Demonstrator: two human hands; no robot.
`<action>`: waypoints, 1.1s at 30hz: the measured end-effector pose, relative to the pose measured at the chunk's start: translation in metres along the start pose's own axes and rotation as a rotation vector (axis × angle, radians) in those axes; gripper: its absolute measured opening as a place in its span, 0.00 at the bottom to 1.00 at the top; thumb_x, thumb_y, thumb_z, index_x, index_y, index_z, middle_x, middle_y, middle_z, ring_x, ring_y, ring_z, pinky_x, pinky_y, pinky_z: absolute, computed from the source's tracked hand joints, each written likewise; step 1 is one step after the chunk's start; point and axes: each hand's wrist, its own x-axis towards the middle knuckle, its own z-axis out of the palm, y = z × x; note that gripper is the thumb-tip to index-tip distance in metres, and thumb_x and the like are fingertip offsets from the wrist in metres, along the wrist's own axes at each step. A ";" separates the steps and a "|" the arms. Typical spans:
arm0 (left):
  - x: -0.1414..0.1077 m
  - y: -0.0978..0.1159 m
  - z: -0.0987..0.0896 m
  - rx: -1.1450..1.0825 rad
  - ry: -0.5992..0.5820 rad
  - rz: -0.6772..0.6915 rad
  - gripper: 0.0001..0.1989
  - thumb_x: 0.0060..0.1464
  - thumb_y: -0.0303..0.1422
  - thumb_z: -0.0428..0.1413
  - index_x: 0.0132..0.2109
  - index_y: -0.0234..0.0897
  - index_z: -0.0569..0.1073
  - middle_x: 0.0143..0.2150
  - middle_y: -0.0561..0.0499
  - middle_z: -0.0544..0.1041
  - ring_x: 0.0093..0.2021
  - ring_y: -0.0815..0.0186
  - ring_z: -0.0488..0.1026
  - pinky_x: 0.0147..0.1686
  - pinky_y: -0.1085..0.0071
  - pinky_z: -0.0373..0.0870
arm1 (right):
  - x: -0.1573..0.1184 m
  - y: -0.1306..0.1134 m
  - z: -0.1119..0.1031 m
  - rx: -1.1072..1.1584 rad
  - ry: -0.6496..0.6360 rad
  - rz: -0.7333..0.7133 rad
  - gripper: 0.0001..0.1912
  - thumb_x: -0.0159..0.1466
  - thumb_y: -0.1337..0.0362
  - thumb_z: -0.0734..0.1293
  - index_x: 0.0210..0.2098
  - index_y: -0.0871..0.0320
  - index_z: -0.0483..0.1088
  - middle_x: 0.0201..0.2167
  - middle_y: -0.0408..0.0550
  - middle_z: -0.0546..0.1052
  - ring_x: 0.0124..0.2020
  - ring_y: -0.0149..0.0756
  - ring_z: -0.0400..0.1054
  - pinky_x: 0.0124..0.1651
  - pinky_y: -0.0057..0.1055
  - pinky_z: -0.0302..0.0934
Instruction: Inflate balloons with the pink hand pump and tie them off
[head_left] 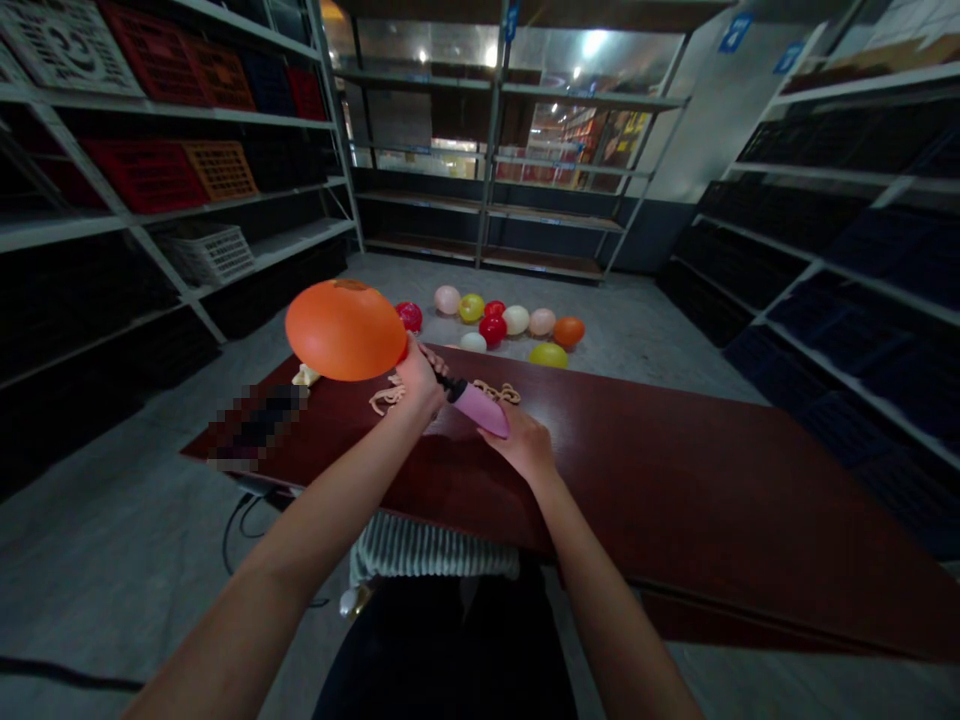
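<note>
Orange balloon (345, 330), inflated, clamped by left hand (420, 385) onto the nozzle of a pink pump (480, 408); right hand (525, 447) on the pump's barrel, just beside; red crates (146, 175) upper left, contents unseen.

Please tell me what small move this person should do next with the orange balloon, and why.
Probably pinch the neck of the orange balloon closed with the left hand, then ease it off the pink pump. The balloon looks well inflated, its neck sits at the nozzle, and the right hand steadies the pump.
</note>
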 end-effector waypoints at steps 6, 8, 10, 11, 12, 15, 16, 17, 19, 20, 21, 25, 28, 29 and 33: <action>0.007 0.041 -0.007 -0.044 0.102 0.066 0.21 0.65 0.35 0.53 0.25 0.39 0.52 0.16 0.61 0.51 0.11 0.75 0.49 0.13 0.75 0.46 | -0.002 0.001 0.000 -0.009 -0.031 -0.057 0.27 0.64 0.51 0.72 0.59 0.55 0.70 0.50 0.53 0.81 0.45 0.46 0.79 0.45 0.38 0.72; 0.013 0.060 -0.008 -0.036 0.122 0.077 0.21 0.65 0.33 0.51 0.26 0.39 0.51 0.16 0.61 0.51 0.11 0.75 0.49 0.13 0.75 0.46 | -0.003 0.001 0.000 -0.002 -0.050 -0.062 0.27 0.63 0.52 0.72 0.59 0.55 0.70 0.50 0.53 0.81 0.46 0.47 0.79 0.46 0.38 0.72; 0.019 0.078 -0.008 -0.025 0.134 0.089 0.20 0.66 0.33 0.50 0.26 0.39 0.51 0.16 0.62 0.51 0.11 0.75 0.48 0.13 0.76 0.46 | -0.003 0.000 -0.001 0.012 -0.070 -0.061 0.28 0.63 0.52 0.73 0.59 0.54 0.70 0.51 0.53 0.81 0.47 0.47 0.78 0.47 0.38 0.72; 0.022 0.087 -0.007 -0.018 0.135 0.090 0.20 0.66 0.34 0.49 0.26 0.39 0.50 0.15 0.62 0.51 0.11 0.75 0.48 0.13 0.76 0.46 | -0.003 -0.001 -0.001 0.022 -0.077 -0.059 0.28 0.63 0.52 0.73 0.59 0.55 0.70 0.51 0.53 0.81 0.48 0.47 0.78 0.47 0.38 0.72; 0.024 0.095 -0.007 -0.011 0.133 0.090 0.21 0.66 0.34 0.49 0.27 0.39 0.49 0.15 0.62 0.50 0.11 0.75 0.48 0.13 0.76 0.46 | -0.003 -0.001 -0.002 0.033 -0.080 -0.053 0.28 0.62 0.52 0.73 0.59 0.55 0.70 0.51 0.53 0.81 0.48 0.47 0.78 0.47 0.38 0.71; 0.029 0.111 -0.001 0.010 0.122 0.084 0.21 0.67 0.35 0.48 0.27 0.40 0.48 0.15 0.62 0.49 0.11 0.74 0.47 0.13 0.75 0.45 | -0.002 -0.003 -0.003 0.071 -0.077 -0.039 0.28 0.62 0.53 0.74 0.58 0.55 0.70 0.51 0.53 0.81 0.48 0.45 0.78 0.49 0.38 0.71; 0.029 0.112 0.001 0.013 0.118 0.087 0.21 0.68 0.35 0.48 0.27 0.40 0.48 0.15 0.61 0.49 0.11 0.74 0.47 0.13 0.75 0.45 | -0.001 -0.002 -0.004 0.083 -0.075 -0.036 0.28 0.62 0.53 0.74 0.58 0.55 0.70 0.51 0.52 0.81 0.47 0.45 0.78 0.49 0.38 0.71; 0.029 0.112 0.004 0.012 0.114 0.098 0.22 0.68 0.35 0.48 0.27 0.40 0.49 0.15 0.61 0.49 0.11 0.74 0.47 0.12 0.75 0.46 | -0.001 -0.002 -0.004 0.090 -0.069 -0.029 0.27 0.62 0.53 0.73 0.58 0.55 0.70 0.51 0.52 0.81 0.47 0.45 0.78 0.49 0.37 0.71; 0.028 0.106 0.011 0.010 0.103 0.122 0.22 0.69 0.35 0.49 0.27 0.39 0.49 0.16 0.61 0.49 0.11 0.74 0.47 0.13 0.75 0.47 | 0.000 0.001 -0.004 0.086 -0.043 -0.003 0.26 0.62 0.53 0.73 0.56 0.55 0.71 0.49 0.51 0.82 0.46 0.44 0.78 0.48 0.37 0.71; 0.028 0.102 0.014 0.010 0.096 0.133 0.23 0.69 0.35 0.49 0.27 0.39 0.49 0.16 0.60 0.49 0.12 0.74 0.47 0.13 0.76 0.47 | 0.001 0.002 -0.004 0.074 -0.023 0.018 0.25 0.62 0.53 0.73 0.55 0.55 0.72 0.48 0.51 0.82 0.45 0.45 0.79 0.47 0.37 0.71; 0.028 0.096 0.017 0.012 0.090 0.142 0.23 0.70 0.35 0.49 0.27 0.39 0.49 0.16 0.60 0.49 0.12 0.74 0.48 0.13 0.76 0.48 | 0.001 0.003 -0.004 0.061 -0.003 0.039 0.24 0.61 0.53 0.73 0.54 0.54 0.72 0.47 0.51 0.82 0.44 0.45 0.79 0.46 0.38 0.71; 0.030 0.070 0.028 0.019 0.071 0.173 0.23 0.69 0.36 0.50 0.26 0.40 0.50 0.16 0.59 0.49 0.13 0.73 0.48 0.12 0.74 0.48 | 0.002 0.006 -0.004 0.032 0.040 0.080 0.23 0.61 0.53 0.72 0.54 0.53 0.72 0.50 0.52 0.82 0.44 0.46 0.79 0.46 0.38 0.72; 0.026 0.045 0.033 0.028 0.047 0.178 0.24 0.68 0.37 0.52 0.26 0.40 0.50 0.16 0.59 0.48 0.13 0.73 0.47 0.12 0.74 0.47 | 0.003 0.006 -0.004 0.045 0.034 0.077 0.24 0.62 0.54 0.71 0.55 0.55 0.71 0.51 0.53 0.81 0.46 0.46 0.79 0.48 0.38 0.72; 0.022 0.035 0.033 0.033 0.035 0.172 0.24 0.68 0.37 0.52 0.25 0.40 0.50 0.16 0.59 0.48 0.12 0.74 0.47 0.12 0.74 0.47 | 0.003 0.006 -0.004 0.048 0.035 0.079 0.24 0.63 0.53 0.71 0.55 0.55 0.71 0.52 0.53 0.81 0.46 0.46 0.79 0.49 0.38 0.72; 0.000 -0.005 0.030 0.037 -0.031 0.135 0.24 0.69 0.36 0.50 0.24 0.39 0.51 0.15 0.60 0.48 0.12 0.74 0.47 0.12 0.75 0.46 | 0.003 0.007 -0.003 0.043 0.040 0.093 0.24 0.63 0.54 0.70 0.56 0.56 0.70 0.54 0.54 0.80 0.49 0.48 0.78 0.51 0.40 0.72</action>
